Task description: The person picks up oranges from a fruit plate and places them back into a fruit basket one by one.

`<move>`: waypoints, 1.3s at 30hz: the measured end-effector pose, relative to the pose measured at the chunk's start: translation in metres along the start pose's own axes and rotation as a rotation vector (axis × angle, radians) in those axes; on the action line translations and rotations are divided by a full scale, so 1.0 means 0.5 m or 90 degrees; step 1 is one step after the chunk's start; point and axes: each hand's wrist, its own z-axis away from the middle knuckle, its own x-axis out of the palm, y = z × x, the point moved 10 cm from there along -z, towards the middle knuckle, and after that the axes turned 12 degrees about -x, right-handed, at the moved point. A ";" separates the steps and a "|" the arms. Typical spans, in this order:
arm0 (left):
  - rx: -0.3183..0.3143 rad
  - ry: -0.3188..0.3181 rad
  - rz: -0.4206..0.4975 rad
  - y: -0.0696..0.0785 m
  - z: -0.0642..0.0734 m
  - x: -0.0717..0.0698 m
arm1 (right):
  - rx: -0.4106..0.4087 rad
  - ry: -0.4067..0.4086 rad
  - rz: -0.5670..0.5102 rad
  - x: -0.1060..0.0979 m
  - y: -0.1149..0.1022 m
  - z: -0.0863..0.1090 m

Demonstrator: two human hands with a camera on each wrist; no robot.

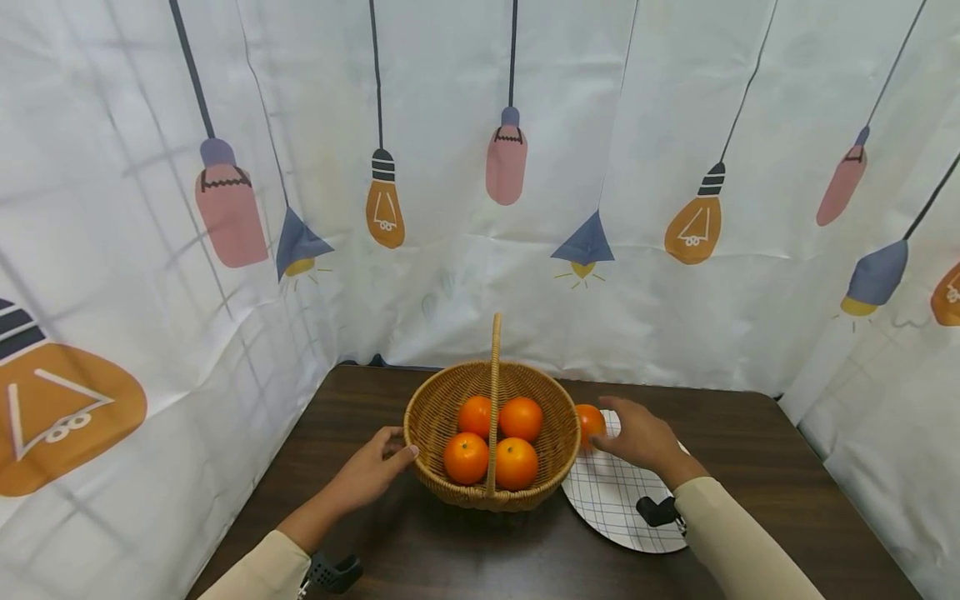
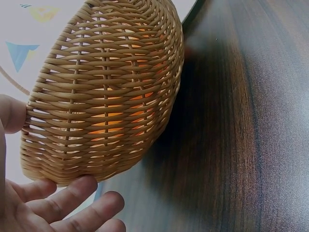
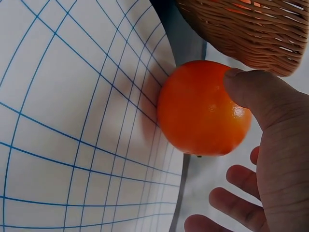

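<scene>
A wicker basket [image 1: 435, 483] with an upright handle stands on the table, holding several oranges [image 1: 465, 457]. My left hand [image 1: 372, 471] is at its left rim; in the left wrist view the thumb [image 2: 12, 113] rests at the rim and the other fingers [image 2: 72, 198] lie against the woven side. Right of the basket, a single orange [image 3: 198, 113] sits at the far left part of a white plate [image 1: 615, 508] with blue grid lines. My right hand [image 1: 637, 437] is over the plate, its thumb at this orange and its other fingers spread beside it.
The dark wood-grain table [image 1: 420, 558] runs back to a white curtain [image 1: 450, 308] printed with hanging lamps, which also encloses both sides. The basket's tall handle [image 1: 495, 400] rises in the middle, and its right side stands close to the plate.
</scene>
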 end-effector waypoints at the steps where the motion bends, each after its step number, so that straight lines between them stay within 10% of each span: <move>1: 0.000 0.000 -0.001 -0.001 0.000 0.000 | 0.001 0.001 0.000 0.002 0.001 0.000; 39: 0.002 -0.002 -0.004 0.000 0.000 0.000 | 0.020 0.025 -0.008 0.013 0.021 -0.007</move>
